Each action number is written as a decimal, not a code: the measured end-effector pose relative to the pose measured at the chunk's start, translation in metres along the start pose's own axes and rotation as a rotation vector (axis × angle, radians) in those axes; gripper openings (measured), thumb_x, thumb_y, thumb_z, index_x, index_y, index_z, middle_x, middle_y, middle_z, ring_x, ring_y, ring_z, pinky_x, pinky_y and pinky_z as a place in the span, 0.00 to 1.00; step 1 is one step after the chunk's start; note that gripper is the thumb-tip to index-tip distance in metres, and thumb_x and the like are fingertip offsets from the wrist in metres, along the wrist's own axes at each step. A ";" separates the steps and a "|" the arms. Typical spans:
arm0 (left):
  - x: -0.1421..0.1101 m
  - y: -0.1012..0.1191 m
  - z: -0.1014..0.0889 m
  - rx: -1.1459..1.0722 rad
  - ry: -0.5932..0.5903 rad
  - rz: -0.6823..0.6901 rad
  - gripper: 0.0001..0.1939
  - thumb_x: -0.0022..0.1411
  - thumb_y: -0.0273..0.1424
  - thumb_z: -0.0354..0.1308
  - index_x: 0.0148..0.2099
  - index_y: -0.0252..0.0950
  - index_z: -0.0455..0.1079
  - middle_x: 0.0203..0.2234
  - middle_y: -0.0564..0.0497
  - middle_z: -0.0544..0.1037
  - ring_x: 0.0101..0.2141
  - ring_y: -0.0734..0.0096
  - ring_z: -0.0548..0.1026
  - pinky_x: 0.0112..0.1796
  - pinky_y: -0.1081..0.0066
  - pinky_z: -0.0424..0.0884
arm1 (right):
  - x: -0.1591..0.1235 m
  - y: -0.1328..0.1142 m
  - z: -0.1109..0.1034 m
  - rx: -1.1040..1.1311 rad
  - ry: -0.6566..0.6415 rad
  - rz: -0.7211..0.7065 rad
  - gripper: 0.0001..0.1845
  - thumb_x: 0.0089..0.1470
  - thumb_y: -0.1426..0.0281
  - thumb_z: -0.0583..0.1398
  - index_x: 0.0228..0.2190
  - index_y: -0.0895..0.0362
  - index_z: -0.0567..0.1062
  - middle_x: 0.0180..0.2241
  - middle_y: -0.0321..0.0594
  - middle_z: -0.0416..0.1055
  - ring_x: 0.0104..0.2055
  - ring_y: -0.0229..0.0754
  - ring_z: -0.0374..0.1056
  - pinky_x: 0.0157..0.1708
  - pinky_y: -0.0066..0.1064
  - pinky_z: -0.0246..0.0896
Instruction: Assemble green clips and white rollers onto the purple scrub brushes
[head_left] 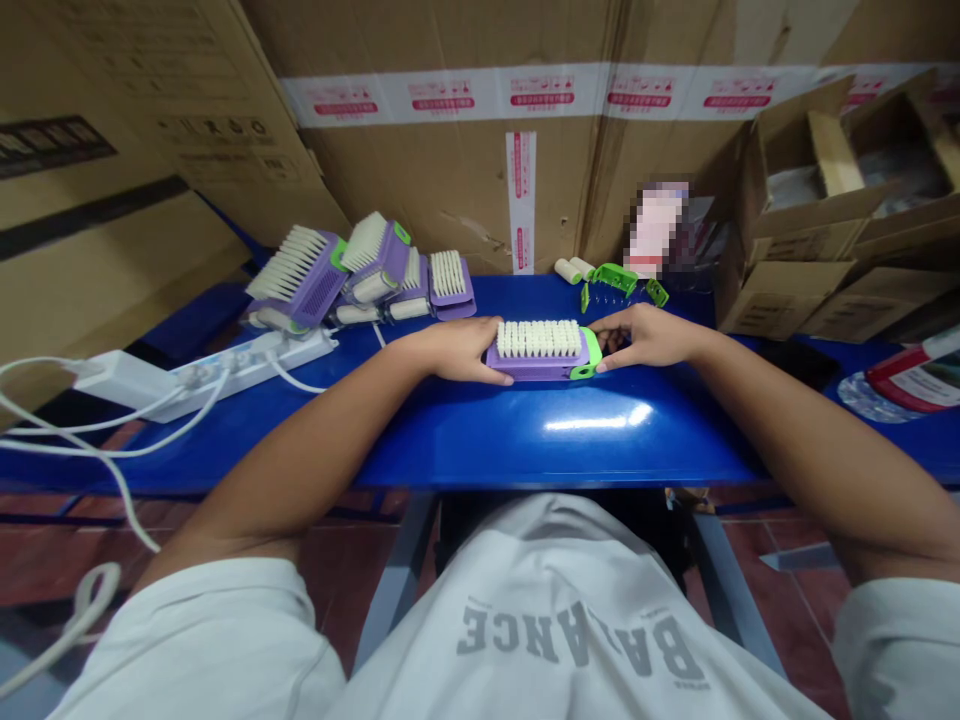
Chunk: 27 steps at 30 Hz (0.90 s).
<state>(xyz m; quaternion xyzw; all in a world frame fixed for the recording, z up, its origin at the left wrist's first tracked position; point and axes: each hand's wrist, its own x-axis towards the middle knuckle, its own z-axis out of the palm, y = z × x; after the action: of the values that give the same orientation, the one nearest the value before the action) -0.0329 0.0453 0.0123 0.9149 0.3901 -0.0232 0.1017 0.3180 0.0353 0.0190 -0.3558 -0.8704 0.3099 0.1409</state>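
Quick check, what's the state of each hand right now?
Left hand: holding the purple-and-green white-bristled brush at its left end.
Right hand: holding the same brush at its green end.

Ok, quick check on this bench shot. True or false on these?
1. The left hand and right hand both hold one purple brush. True.
2. That brush's white bristles face down. False: they face up.
3. The white power strip lies right of the hands. False: it lies left of them.
4. Green plastic parts lie on the blue table beyond the right hand. True.
5. More purple brushes lie beyond the right hand. False: they lie beyond the left hand.
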 end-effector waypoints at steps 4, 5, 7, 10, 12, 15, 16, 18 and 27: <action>0.000 0.000 0.000 -0.012 0.009 0.005 0.46 0.54 0.66 0.62 0.64 0.40 0.66 0.58 0.37 0.79 0.56 0.40 0.78 0.55 0.56 0.71 | 0.000 0.001 0.000 0.010 -0.001 -0.012 0.32 0.48 0.49 0.74 0.49 0.55 0.87 0.32 0.39 0.83 0.32 0.43 0.74 0.34 0.34 0.69; 0.000 0.000 0.000 -0.012 0.012 0.007 0.46 0.54 0.66 0.62 0.64 0.41 0.66 0.58 0.38 0.79 0.56 0.40 0.78 0.54 0.56 0.71 | 0.000 0.000 0.000 0.011 -0.002 -0.011 0.32 0.48 0.49 0.74 0.49 0.55 0.87 0.33 0.39 0.83 0.32 0.43 0.74 0.34 0.34 0.70; 0.000 0.000 0.000 -0.008 0.015 0.009 0.45 0.54 0.66 0.62 0.63 0.41 0.66 0.57 0.38 0.79 0.55 0.41 0.79 0.53 0.56 0.71 | 0.000 0.000 0.000 0.011 -0.003 -0.006 0.32 0.48 0.49 0.75 0.48 0.55 0.87 0.33 0.39 0.83 0.32 0.43 0.75 0.34 0.34 0.70; 0.000 0.001 0.000 -0.005 0.009 0.003 0.46 0.53 0.66 0.62 0.63 0.40 0.67 0.57 0.37 0.79 0.55 0.40 0.79 0.53 0.55 0.71 | 0.000 0.000 0.001 0.011 0.002 -0.004 0.32 0.47 0.48 0.75 0.49 0.55 0.87 0.33 0.39 0.83 0.32 0.43 0.75 0.35 0.34 0.70; 0.000 0.000 0.000 -0.007 0.010 0.005 0.46 0.53 0.66 0.62 0.63 0.40 0.67 0.57 0.36 0.79 0.55 0.38 0.78 0.53 0.54 0.72 | 0.000 0.000 0.001 0.012 0.004 -0.004 0.33 0.47 0.48 0.75 0.49 0.55 0.87 0.33 0.39 0.83 0.32 0.43 0.75 0.35 0.35 0.70; 0.001 0.000 0.001 -0.009 0.015 0.013 0.47 0.53 0.66 0.62 0.64 0.39 0.67 0.57 0.36 0.79 0.55 0.37 0.78 0.53 0.52 0.72 | 0.001 0.000 0.001 0.011 0.001 0.006 0.34 0.46 0.47 0.75 0.50 0.55 0.87 0.34 0.39 0.83 0.32 0.43 0.74 0.35 0.35 0.70; 0.001 0.000 0.001 -0.009 0.017 0.015 0.47 0.53 0.66 0.61 0.64 0.39 0.67 0.57 0.35 0.79 0.55 0.36 0.78 0.53 0.52 0.72 | 0.001 0.000 0.001 0.010 0.000 0.009 0.34 0.46 0.47 0.75 0.50 0.55 0.87 0.34 0.39 0.83 0.33 0.43 0.74 0.36 0.35 0.70; 0.001 -0.001 0.001 -0.011 0.018 0.015 0.48 0.53 0.67 0.61 0.64 0.39 0.67 0.57 0.35 0.78 0.55 0.36 0.78 0.53 0.51 0.72 | 0.001 0.000 0.001 0.012 -0.004 0.012 0.34 0.47 0.48 0.75 0.49 0.56 0.87 0.34 0.40 0.83 0.33 0.44 0.74 0.36 0.35 0.70; 0.001 -0.003 0.002 -0.020 0.022 0.043 0.44 0.55 0.65 0.62 0.62 0.41 0.67 0.55 0.38 0.79 0.54 0.40 0.79 0.53 0.54 0.73 | 0.000 0.000 0.001 0.040 -0.011 0.019 0.34 0.46 0.47 0.75 0.49 0.56 0.87 0.34 0.39 0.83 0.33 0.43 0.74 0.36 0.34 0.69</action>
<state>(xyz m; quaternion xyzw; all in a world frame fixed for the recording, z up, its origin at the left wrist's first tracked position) -0.0339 0.0474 0.0096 0.9222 0.3715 -0.0071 0.1070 0.3171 0.0350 0.0180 -0.3595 -0.8613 0.3305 0.1404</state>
